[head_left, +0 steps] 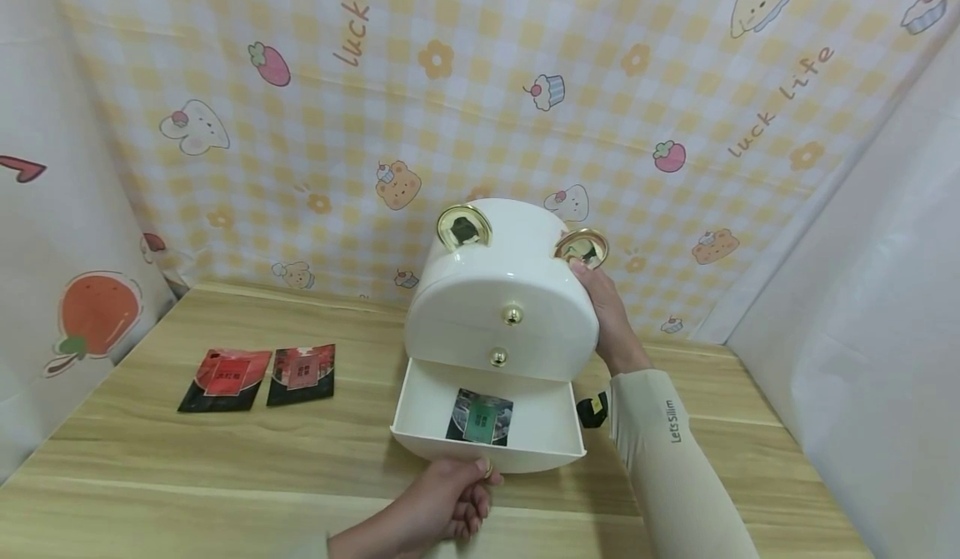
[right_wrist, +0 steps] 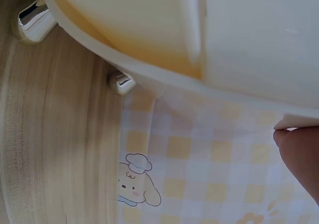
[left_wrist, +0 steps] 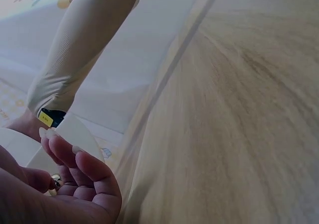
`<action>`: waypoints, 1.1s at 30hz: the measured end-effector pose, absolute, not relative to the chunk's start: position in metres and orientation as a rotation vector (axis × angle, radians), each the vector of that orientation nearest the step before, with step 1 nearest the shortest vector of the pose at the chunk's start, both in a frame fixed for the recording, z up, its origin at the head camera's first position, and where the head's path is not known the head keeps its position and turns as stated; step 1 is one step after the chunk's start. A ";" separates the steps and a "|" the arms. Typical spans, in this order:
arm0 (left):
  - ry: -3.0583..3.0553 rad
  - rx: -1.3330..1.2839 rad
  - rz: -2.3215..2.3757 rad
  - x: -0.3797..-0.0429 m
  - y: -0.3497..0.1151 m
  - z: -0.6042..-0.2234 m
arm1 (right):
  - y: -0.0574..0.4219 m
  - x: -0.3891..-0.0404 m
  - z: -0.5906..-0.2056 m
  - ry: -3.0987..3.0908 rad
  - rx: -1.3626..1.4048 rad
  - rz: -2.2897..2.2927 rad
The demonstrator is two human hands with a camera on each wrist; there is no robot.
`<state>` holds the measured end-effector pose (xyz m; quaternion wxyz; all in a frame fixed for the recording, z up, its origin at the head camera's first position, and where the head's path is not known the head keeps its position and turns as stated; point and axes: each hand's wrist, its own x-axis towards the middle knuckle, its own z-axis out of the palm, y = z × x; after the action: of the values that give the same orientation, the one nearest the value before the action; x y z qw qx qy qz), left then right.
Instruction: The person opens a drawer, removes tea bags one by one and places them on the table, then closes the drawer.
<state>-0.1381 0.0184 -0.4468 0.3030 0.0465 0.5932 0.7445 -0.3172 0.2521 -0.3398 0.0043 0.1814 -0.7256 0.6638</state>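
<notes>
A white rounded storage box [head_left: 502, 301] with two gold ring-shaped ears stands on the table, its bottom drawer [head_left: 551, 426] pulled out. Inside the drawer lies a small green-and-black packet [head_left: 482, 419]. My left hand [head_left: 450, 501] pinches the gold knob [head_left: 488, 466] on the drawer front; in the left wrist view, that hand's other fingers [left_wrist: 94, 171] are loosely bent. Against the box's right side rests my right hand [head_left: 611, 321], a fingertip close to the right gold ear [head_left: 583, 248]. Part of this hand is hidden behind the box.
Two red-and-black packets [head_left: 225, 381] lie on the wooden table [head_left: 337, 451] left of the box. A yellow checked cloth [head_left: 480, 126] hangs behind it. Two more gold knobs [head_left: 512, 315] sit on the upper front. Gold feet [right_wrist: 122, 83] show under the box.
</notes>
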 end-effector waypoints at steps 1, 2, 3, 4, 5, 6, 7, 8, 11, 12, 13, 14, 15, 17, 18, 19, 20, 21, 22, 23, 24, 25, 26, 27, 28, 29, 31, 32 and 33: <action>1.571 0.127 1.972 -0.137 0.018 -0.447 | 0.252 -0.317 -0.340 -2.271 0.568 2.083; 1.571 0.130 1.971 -0.137 0.018 -0.447 | 0.252 -0.317 -0.340 -2.269 0.567 2.087; 1.570 0.134 1.971 -0.136 0.018 -0.448 | 0.252 -0.317 -0.340 -2.269 0.568 2.087; 1.568 0.138 1.971 -0.136 0.017 -0.449 | 0.252 -0.317 -0.340 -2.269 0.567 2.087; 1.564 0.141 1.972 -0.135 0.017 -0.449 | 0.252 -0.317 -0.340 -2.269 0.567 2.086; 1.559 0.143 1.973 -0.135 0.017 -0.450 | 0.252 -0.317 -0.340 -2.268 0.567 2.086; 1.549 0.140 1.974 -0.135 0.017 -0.450 | 0.252 -0.317 -0.340 -2.270 0.570 2.084; 1.537 0.137 1.974 -0.134 0.016 -0.450 | 0.252 -0.317 -0.340 -2.269 0.569 2.086; 1.507 0.132 1.975 -0.133 0.016 -0.450 | 0.253 -0.317 -0.340 -2.270 0.573 2.085; 1.499 0.130 1.975 -0.133 0.016 -0.451 | 0.253 -0.317 -0.340 -2.269 0.575 2.086; 1.493 0.130 1.974 -0.132 0.015 -0.451 | 0.253 -0.317 -0.340 -2.270 0.577 2.088; 1.492 0.131 1.972 -0.132 0.015 -0.451 | 0.253 -0.317 -0.340 -2.267 0.577 2.089; 1.490 0.133 1.974 -0.132 0.015 -0.451 | 0.253 -0.317 -0.340 -2.268 0.578 2.089; 1.484 0.139 1.976 -0.132 0.015 -0.453 | 0.253 -0.318 -0.340 -2.268 0.579 2.088; 1.475 0.133 1.975 -0.133 0.014 -0.453 | 0.253 -0.318 -0.340 -2.269 0.580 2.083; 1.465 0.123 1.973 -0.133 0.014 -0.454 | 0.252 -0.318 -0.340 -2.269 0.581 2.081; 1.453 0.113 1.969 -0.133 0.014 -0.454 | 0.252 -0.318 -0.340 -2.268 0.584 2.077; 1.440 0.105 1.963 -0.134 0.013 -0.454 | 0.252 -0.318 -0.340 -2.267 0.585 2.077; 1.428 0.093 1.954 -0.134 0.012 -0.455 | 0.252 -0.318 -0.340 -2.265 0.590 2.077; 1.418 0.084 1.943 -0.135 0.011 -0.455 | 0.252 -0.318 -0.340 -2.266 0.593 2.074; 1.408 0.075 1.930 -0.135 0.010 -0.455 | 0.252 -0.318 -0.340 -2.267 0.594 2.073; 1.403 0.076 1.915 -0.136 0.009 -0.454 | 0.252 -0.318 -0.340 -2.267 0.596 2.075; 1.397 0.083 1.897 -0.136 0.007 -0.454 | 0.253 -0.318 -0.340 -2.268 0.600 2.078; 1.392 0.093 1.879 -0.136 0.006 -0.453 | 0.253 -0.318 -0.340 -2.271 0.600 2.080; 1.391 0.108 1.860 -0.136 0.005 -0.452 | 0.253 -0.318 -0.340 -2.273 0.602 2.079; 1.386 0.129 1.840 -0.136 0.003 -0.451 | 0.253 -0.318 -0.340 -2.273 0.602 2.082; 1.375 0.183 1.794 -0.135 0.001 -0.446 | 0.254 -0.317 -0.340 -2.271 0.609 2.087; 1.376 0.220 1.771 -0.135 0.000 -0.443 | 0.254 -0.317 -0.339 -2.268 0.610 2.088; 1.384 0.266 1.749 -0.135 0.000 -0.439 | 0.253 -0.317 -0.339 -2.265 0.611 2.087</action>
<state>-0.1351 -0.0004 -0.4390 0.4331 0.1067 0.5554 0.7018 -0.3168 0.2535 -0.3391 0.0009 0.1945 -0.7213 0.6647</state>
